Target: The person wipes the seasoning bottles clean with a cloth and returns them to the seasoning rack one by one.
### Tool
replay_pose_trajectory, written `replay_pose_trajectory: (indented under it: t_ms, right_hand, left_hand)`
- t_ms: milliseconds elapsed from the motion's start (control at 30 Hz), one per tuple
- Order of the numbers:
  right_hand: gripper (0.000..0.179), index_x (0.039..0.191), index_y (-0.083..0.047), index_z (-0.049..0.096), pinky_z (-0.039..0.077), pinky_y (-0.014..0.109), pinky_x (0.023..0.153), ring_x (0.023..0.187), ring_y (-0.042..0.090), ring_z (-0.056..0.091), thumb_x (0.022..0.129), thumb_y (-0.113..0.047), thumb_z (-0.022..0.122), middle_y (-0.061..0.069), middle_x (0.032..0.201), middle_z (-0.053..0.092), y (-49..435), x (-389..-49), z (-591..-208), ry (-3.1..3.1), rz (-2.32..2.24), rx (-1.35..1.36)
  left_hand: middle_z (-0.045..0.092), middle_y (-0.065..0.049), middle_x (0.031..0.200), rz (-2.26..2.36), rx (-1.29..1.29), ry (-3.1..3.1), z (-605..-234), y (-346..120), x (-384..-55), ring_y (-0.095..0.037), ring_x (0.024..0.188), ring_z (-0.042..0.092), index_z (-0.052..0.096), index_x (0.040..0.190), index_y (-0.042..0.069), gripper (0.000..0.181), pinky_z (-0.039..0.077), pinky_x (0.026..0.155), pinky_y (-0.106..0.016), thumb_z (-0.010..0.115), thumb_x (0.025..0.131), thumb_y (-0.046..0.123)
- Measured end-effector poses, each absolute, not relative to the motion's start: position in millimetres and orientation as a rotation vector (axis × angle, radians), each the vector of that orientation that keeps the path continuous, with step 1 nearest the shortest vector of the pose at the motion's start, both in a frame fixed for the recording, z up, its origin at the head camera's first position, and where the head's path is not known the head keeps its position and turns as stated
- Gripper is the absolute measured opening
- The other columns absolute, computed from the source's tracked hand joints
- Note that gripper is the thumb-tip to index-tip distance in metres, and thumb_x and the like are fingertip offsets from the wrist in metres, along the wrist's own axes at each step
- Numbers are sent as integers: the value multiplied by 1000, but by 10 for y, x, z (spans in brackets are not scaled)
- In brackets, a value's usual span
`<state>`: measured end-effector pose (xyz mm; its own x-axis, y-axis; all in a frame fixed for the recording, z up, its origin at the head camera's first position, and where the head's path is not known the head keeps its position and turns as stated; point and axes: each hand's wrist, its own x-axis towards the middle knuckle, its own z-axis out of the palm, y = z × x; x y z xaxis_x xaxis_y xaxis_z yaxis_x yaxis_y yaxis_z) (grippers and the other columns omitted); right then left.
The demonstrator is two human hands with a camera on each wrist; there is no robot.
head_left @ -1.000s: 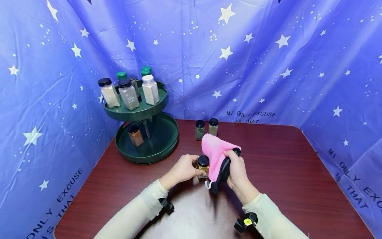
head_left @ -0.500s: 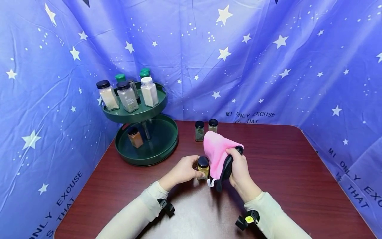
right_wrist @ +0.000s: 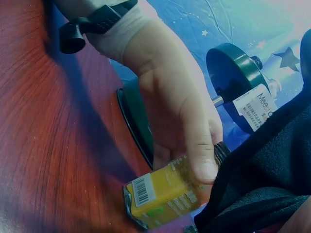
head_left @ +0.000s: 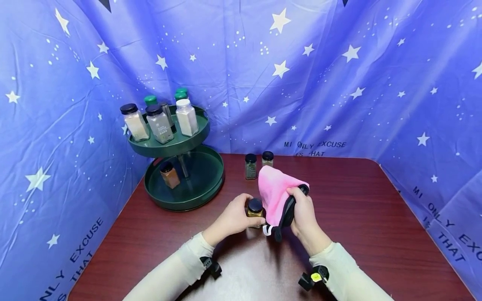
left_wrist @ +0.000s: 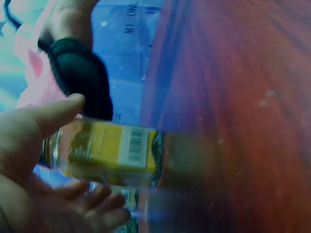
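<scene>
In the head view my left hand holds a small square spice jar with a black lid, its thumb across the near side. The jar's yellow label with a barcode shows in the left wrist view, where the jar's base is close to the table. My right hand grips a folded cloth, fluffy pink on one face and black on the other, with a white tag. The cloth's pink side is right beside the jar; whether they touch I cannot tell.
A two-tier green turntable rack stands at the left, several jars on its top tier and a reddish-brown spice jar on the lower one. Behind the cloth are two small black-lidded jars. A blue starry curtain surrounds the table.
The cloth has shifted slightly right, with my right hand around its black side. My left thumb has come further across the jar's near side. The rack and other jars stay put.
</scene>
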<state>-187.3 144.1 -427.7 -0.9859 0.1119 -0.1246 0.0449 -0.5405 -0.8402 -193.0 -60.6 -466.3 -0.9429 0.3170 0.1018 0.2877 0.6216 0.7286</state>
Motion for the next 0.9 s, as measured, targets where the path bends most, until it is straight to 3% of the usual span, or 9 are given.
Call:
replay_pose_trajectory:
  t_ms: [133, 333, 667, 900]
  right_hand:
    - [22, 80, -14, 60, 52, 28, 56, 60, 10, 62, 98, -6, 50, -4, 68, 64, 1459, -1865, -4271, -1487, 2693, -258]
    - [23, 79, -14, 60, 52, 28, 54, 58, 10, 62, 97, -6, 50, -4, 67, 64, 1485, -1870, -4265, -1497, 2677, -256]
    - [15, 86, -13, 58, 53, 26, 58, 61, 9, 62, 98, -7, 51, -4, 70, 64, 1397, -1824, -4215, -1528, 2698, -234]
    - [9, 91, -10, 57, 55, 26, 59, 62, 9, 64, 98, -8, 52, -3, 71, 65, 1307, -1762, -4247, -1599, 2694, -245]
  left_hand:
    - [56, -4, 99, 1248, 375, 2907, -4676, -540, -1854, -16, 88, 57, 55, 109, 8, 74, 50, 79, -32, 88, 69, 61]
    - [56, -2, 91, 1281, 303, 2944, -4657, -485, -1800, -16, 83, 55, 55, 98, 10, 62, 49, 74, -31, 89, 71, 54]
    - [69, -5, 98, 1238, 470, 2935, -4547, -534, -1806, -19, 90, 64, 67, 107, 5, 44, 54, 79, -33, 88, 74, 26]
    - [72, -6, 102, 1229, 523, 2869, -4499, -550, -1814, -20, 93, 65, 67, 113, 4, 48, 55, 83, -33, 87, 72, 16]
